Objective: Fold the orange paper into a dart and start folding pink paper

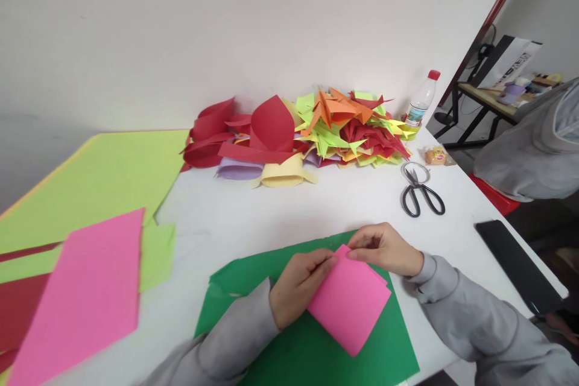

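A folded square of pink paper is held between both hands above a green sheet. Its top corner points away from me, and a second layer shows along the right edge. My left hand pinches the paper's upper left edge, thumb on top. My right hand pinches close to the top corner, its fingers curled. The green sheet lies on the white table, partly hidden under the paper and my left sleeve.
Folded paper shapes pile up against the wall, with a bottle beside them. Scissors, a wrapped snack and a black phone-like slab lie right. Large pink and lime sheets cover the left.
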`<state>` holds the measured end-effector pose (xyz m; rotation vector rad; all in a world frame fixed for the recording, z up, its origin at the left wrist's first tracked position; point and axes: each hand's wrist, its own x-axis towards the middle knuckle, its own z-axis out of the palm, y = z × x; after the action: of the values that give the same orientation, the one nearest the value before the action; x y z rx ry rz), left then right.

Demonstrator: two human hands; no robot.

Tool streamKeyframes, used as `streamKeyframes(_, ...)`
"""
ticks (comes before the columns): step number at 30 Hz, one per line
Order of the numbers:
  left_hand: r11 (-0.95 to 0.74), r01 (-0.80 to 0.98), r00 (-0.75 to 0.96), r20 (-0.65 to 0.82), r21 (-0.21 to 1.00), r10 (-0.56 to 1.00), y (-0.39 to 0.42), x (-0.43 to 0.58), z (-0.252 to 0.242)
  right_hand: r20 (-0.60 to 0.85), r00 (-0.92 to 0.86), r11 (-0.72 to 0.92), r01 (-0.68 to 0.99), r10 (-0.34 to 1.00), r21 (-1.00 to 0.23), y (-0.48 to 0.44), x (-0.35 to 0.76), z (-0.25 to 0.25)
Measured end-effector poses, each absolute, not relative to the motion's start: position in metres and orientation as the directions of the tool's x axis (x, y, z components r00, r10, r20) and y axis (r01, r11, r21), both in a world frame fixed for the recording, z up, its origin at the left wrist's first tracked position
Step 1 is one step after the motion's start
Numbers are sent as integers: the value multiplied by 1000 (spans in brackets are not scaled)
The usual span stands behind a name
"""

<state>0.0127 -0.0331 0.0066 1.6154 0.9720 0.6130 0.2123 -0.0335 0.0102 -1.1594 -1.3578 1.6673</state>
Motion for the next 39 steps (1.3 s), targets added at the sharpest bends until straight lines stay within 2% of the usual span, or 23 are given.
streamKeyframes(5, -104, 326, 561, -104, 940, 821, -33, 13, 8, -204, -335, -226, -26, 920, -974, -39, 205, 6)
streamKeyframes(14, -71, 371, 584, -173, 926, 793, -34, 13, 6, -198, -321, -222, -39, 926, -974, -40, 203, 4)
streamKeyframes(25, -144, 414, 602, -152, 899, 784, -33, 14, 6, -192, -328, -221, -53, 925, -974, -40, 203, 1)
streamKeyframes(39, -139, 425, 599, -163, 894, 784, -33, 15, 4, -224, -338, -263, -73, 914, -962, -39, 203, 0)
